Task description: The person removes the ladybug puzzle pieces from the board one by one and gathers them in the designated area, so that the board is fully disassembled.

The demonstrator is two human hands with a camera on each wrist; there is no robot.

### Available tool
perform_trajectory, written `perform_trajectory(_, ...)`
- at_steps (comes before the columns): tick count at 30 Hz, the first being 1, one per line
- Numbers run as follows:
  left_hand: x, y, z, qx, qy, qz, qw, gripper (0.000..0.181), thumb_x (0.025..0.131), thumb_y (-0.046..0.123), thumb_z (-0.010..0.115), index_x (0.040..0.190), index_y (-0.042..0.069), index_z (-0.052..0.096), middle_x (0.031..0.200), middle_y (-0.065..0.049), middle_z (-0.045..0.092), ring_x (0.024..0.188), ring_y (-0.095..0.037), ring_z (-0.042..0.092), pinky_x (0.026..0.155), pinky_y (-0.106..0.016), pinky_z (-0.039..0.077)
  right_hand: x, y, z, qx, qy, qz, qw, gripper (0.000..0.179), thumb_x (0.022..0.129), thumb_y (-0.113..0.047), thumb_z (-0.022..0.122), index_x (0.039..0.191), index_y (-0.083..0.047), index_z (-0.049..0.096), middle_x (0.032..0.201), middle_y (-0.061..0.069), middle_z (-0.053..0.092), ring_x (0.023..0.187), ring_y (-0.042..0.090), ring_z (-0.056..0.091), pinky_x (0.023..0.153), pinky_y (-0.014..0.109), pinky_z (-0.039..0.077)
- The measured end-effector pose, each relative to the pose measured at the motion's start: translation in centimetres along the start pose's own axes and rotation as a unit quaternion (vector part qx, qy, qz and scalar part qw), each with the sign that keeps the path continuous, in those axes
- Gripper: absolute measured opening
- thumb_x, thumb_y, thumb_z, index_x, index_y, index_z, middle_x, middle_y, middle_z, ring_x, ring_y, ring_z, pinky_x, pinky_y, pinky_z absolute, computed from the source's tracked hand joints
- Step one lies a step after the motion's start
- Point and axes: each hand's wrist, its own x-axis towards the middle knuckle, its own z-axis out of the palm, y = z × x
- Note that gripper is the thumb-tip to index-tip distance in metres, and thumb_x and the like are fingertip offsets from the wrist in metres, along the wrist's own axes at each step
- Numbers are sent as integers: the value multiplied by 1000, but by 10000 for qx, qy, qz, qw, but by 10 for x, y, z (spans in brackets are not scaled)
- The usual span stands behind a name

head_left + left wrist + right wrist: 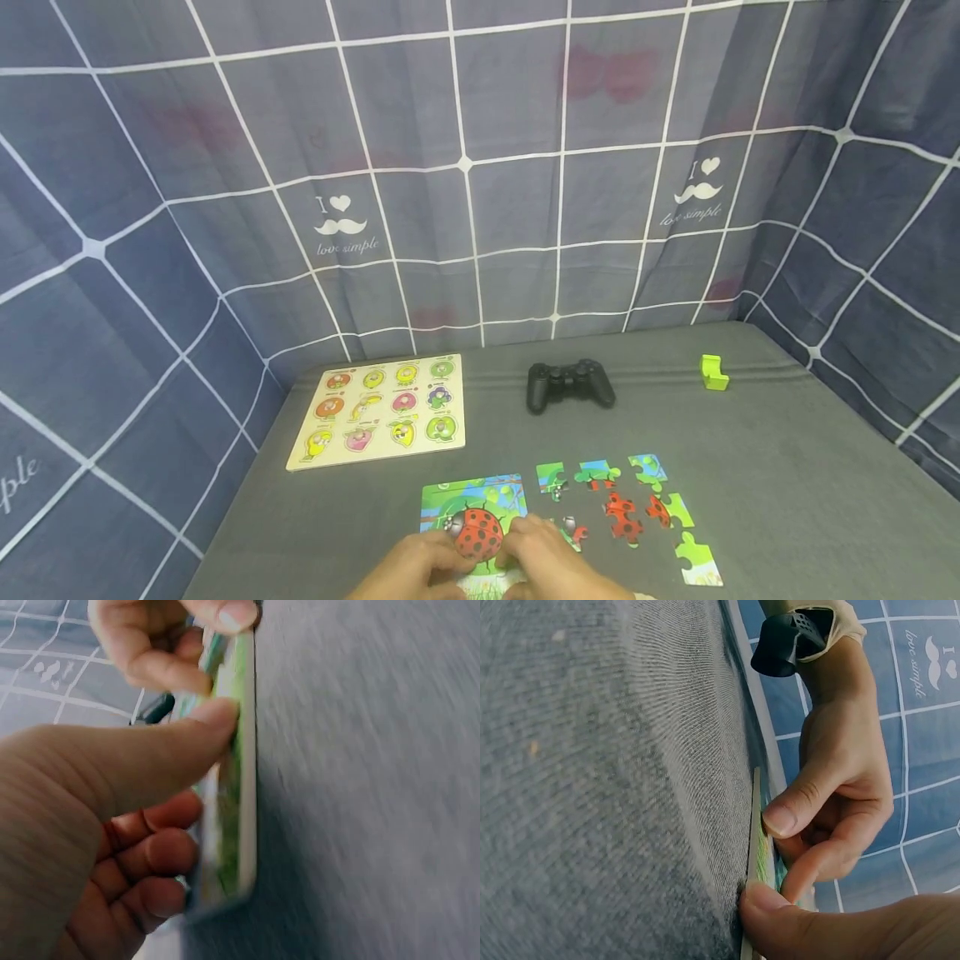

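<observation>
Both my hands are on a ladybug puzzle board (pixel 480 533) at the near edge of the table, its picture a red spotted beetle on green. My left hand (pixel 420 567) grips its lower left part, thumb (pixel 214 720) on the picture side and the other fingers curled beside it. From the right, my right hand (pixel 551 558) holds the near right part, its thumb (pixel 765 896) at the board's edge. The fingers of both hands almost meet over the lower picture and hide much of it. Loose ladybug puzzle pieces (pixel 624 518) lie right of the board.
Behind on the left lies a wooden fruit peg board (pixel 382 457). A black game controller (pixel 568 383) is at the back middle, and a small lime-green block (pixel 712 372) at the back right. Checked curtains (pixel 517 200) enclose the grey table (pixel 810 467) at the back and sides.
</observation>
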Motion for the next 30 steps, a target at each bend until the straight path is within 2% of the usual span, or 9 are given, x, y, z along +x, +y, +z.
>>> perform_trajectory(3,-5,0,-5,60,-10,-286,9996,32,82,23,77,111,10,75,93,3,69,81,9,50,67,-15,47,1,1,0,88,-83,70,9999,31,61,-29,88,86,-16,74,80,-15,55,77,-3,41,71,17,37)
perform_trajectory(7,-9,0,-10,499,-90,-949,9942,44,78,39,79,116,18,74,94,10,65,77,8,45,64,-17,42,3,1,-1,159,-170,184,9996,31,61,-29,89,85,-17,73,77,-16,52,75,-3,39,69,17,36)
perform_trajectory(10,-11,-1,-13,447,-138,-1304,9904,48,76,44,79,117,19,74,92,13,62,73,7,42,62,-17,40,3,0,0,289,-196,300,9989,31,60,-26,90,83,-17,71,76,-16,49,74,-3,37,68,17,34)
perform_trajectory(14,-12,-2,-13,287,-108,-1233,9919,47,77,43,79,115,16,75,87,14,58,69,8,41,59,-15,39,4,0,2,410,-190,413,9981,32,59,-24,90,83,-17,70,76,-16,48,74,-3,35,67,17,34)
perform_trajectory(18,-12,-2,-13,428,-64,-1138,9926,47,77,42,79,115,16,74,79,17,49,65,9,36,56,-13,36,3,-1,3,500,-142,495,9974,33,58,-23,90,82,-17,68,76,-16,46,74,-3,34,67,17,33)
perform_trajectory(24,-12,0,-13,269,-110,-1280,9913,48,79,43,77,118,16,73,75,18,41,60,8,32,53,-13,33,2,-5,0,1245,-87,579,9905,30,66,-17,87,82,-19,62,80,-16,50,76,-5,40,67,18,38)
perform_trajectory(30,-13,1,-13,11,-202,-1454,9892,47,81,42,76,118,14,73,75,17,42,59,7,31,53,-13,32,6,-8,1,1826,-257,450,9818,32,70,-1,84,87,-11,58,73,-9,60,65,-7,48,59,16,45)
